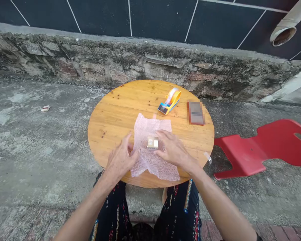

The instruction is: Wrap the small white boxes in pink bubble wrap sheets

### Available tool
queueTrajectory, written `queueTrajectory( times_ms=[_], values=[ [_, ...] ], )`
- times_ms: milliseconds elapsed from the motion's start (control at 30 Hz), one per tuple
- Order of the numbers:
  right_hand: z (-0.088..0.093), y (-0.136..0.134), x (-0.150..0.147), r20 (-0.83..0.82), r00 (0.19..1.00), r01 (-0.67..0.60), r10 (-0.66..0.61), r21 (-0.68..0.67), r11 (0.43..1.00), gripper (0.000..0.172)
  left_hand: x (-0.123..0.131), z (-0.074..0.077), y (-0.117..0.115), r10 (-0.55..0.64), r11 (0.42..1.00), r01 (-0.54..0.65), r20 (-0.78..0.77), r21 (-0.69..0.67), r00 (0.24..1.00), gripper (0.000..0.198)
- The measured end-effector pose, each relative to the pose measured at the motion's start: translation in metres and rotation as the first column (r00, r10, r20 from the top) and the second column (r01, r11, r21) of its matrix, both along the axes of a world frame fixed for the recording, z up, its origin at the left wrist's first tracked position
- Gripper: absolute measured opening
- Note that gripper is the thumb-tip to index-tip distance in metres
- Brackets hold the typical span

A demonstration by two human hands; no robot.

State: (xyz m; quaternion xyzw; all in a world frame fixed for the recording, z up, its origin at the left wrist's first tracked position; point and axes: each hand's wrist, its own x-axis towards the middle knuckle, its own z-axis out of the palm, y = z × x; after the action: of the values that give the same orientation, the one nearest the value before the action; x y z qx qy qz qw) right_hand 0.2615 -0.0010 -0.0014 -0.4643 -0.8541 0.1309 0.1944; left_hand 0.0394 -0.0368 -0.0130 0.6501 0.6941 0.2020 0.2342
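A small brown cardboard box (153, 143) with a white label lies on a sheet of pinkish bubble wrap (150, 164), near its middle. My right hand (171, 147) curves around the box's right side, thumb and fingers spread apart; whether it touches the box I cannot tell. At the left edge of the wrap is my left hand (124, 154), its thumb and fingers apart, with nothing in its grasp. Both lie over the round wooden table (107, 124).
Toward the back of the table stands a yellow and blue tape dispenser (170, 101). A blurred reddish-brown rectangular item (196, 113) lies at the right. A strip of clear tape (208, 157) hangs off the right edge. Beyond it is a red chair (261, 147); a stone wall (140, 63) runs behind.
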Motion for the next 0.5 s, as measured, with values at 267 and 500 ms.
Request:
queueTrajectory(
  times_ms=[267,500],
  values=[
    [0.004,0.003,0.021,-0.139,0.983,0.127,-0.122,0.024,0.992,0.045,0.000,-0.015,0.003,0.030,0.996,-0.040,-0.127,-0.074,0.991,0.056],
    [-0.006,-0.016,0.118,-0.084,0.898,0.429,-0.431,-0.043,0.902,0.046,0.001,-0.013,0.000,0.033,0.996,-0.050,-0.201,-0.078,0.979,0.057]
  ],
)
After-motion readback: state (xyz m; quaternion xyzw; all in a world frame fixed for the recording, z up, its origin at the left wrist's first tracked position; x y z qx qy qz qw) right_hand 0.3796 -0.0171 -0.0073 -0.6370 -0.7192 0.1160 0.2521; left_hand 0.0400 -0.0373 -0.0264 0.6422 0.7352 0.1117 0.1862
